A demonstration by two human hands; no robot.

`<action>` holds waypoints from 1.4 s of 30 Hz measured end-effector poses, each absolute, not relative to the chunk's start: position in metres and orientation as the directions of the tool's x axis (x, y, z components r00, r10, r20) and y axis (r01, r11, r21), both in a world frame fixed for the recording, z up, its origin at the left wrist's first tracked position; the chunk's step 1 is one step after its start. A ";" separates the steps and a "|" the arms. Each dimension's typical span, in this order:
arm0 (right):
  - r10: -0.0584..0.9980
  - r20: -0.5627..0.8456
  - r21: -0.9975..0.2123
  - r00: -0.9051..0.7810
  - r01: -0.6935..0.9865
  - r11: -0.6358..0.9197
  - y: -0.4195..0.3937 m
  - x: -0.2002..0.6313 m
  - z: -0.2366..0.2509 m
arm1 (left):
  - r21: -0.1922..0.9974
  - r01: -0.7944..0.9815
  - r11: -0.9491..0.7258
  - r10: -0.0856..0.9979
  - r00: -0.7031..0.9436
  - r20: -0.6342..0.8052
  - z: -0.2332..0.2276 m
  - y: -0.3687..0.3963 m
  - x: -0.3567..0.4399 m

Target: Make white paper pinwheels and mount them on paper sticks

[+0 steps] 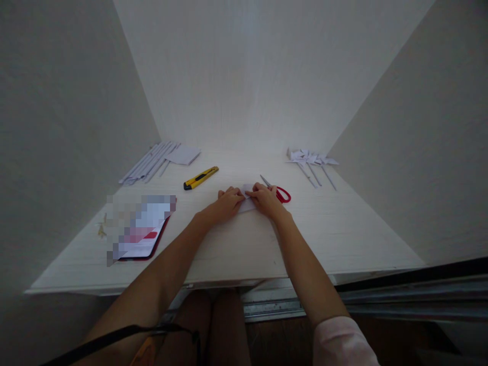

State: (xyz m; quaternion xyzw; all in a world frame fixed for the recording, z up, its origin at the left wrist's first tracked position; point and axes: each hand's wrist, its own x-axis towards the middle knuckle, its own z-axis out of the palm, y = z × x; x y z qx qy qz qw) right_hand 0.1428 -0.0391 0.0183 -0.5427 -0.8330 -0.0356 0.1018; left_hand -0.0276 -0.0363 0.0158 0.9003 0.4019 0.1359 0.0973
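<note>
A small sheet of white paper (247,205) lies on the white table between my two hands. My left hand (229,202) is closed with its fingers pressed on the paper's left side. From the right, my right hand (264,198) pinches the same paper near its upper part, where a fold seems to show. Just beyond my right hand rest scissors with red handles (283,194), their blades pointing away and partly hidden by the hand. A yellow utility knife (201,178) lies to the upper left of my left hand.
Rolled paper sticks (147,161) and a stack of white paper squares (183,155) lie at the back left. Several paper pinwheels (310,157) on sticks are at the back right. A phone (147,234), partly blurred, lies front left. White walls (244,76) enclose the table.
</note>
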 end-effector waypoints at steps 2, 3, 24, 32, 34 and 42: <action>0.895 0.211 -0.060 -0.392 0.909 0.413 -0.040 0.143 0.019 | 0.282 0.691 -0.665 0.744 0.647 0.168 0.016 -0.037 -0.028; 0.896 0.210 -0.066 -0.392 0.909 0.413 -0.040 0.142 0.020 | 0.277 0.691 -0.668 0.741 0.650 0.166 0.017 -0.038 -0.028; 0.942 0.321 -0.235 -0.093 0.956 0.174 -0.042 0.162 0.041 | 0.027 0.722 -0.692 0.713 0.676 0.185 0.016 -0.043 -0.023; 0.972 0.199 -0.222 0.128 0.972 -0.082 -0.042 0.164 0.041 | -0.051 0.748 -0.661 0.735 0.660 0.157 0.024 -0.050 -0.008; 0.973 0.173 -0.214 0.151 0.970 -0.112 -0.042 0.163 0.038 | -0.050 0.753 -0.656 0.741 0.655 0.150 0.025 -0.051 -0.006; 0.989 0.128 -0.154 0.072 0.987 -0.052 -0.041 0.145 0.030 | 0.011 0.815 -0.579 0.803 0.568 0.179 0.020 -0.055 0.002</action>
